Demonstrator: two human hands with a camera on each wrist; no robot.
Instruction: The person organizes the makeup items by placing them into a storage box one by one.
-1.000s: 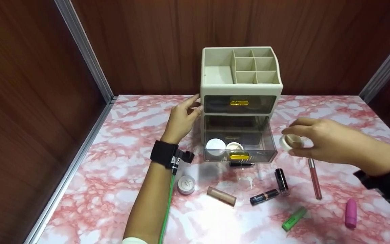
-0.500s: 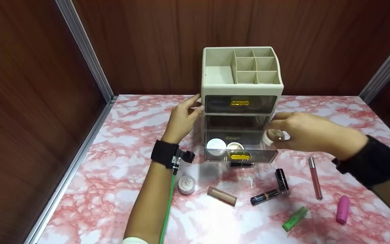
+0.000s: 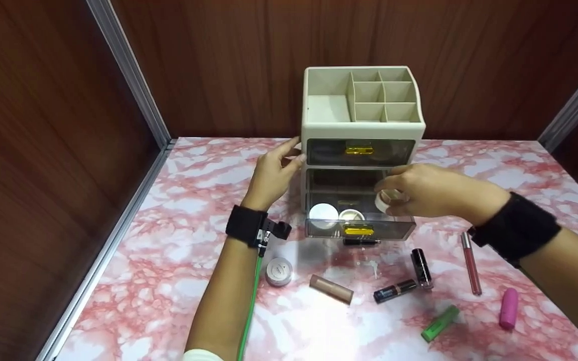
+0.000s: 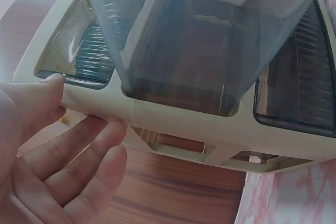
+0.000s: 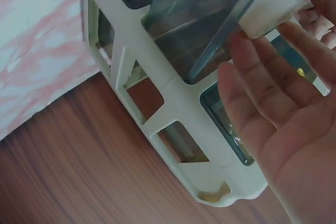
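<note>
The left hand (image 3: 274, 176), thumb and fingers spread apart, rests against the left front edge of the cream organizer (image 3: 364, 131). Nearer the wrist, a small round pot (image 3: 279, 272) sits on the marbled table (image 3: 219, 210). A smoky drawer (image 3: 392, 230) stands pulled out of the organizer; inside, a large white round container (image 3: 323, 215) is at its left, just beside a smaller pale one (image 3: 351, 216). A brown tube (image 3: 331, 289) lies in front, then a banded dark tube (image 3: 395, 291) and a glossy black one (image 3: 421, 268). The right hand (image 3: 427, 190) pinches a white-rimmed jar (image 3: 382, 201) at the drawer's right end; whether the jar touches the drawer cannot be told. Farther right lie a green tube (image 3: 440, 323), a slim red tube (image 3: 472, 264) and a pink one (image 3: 509, 308).
</note>
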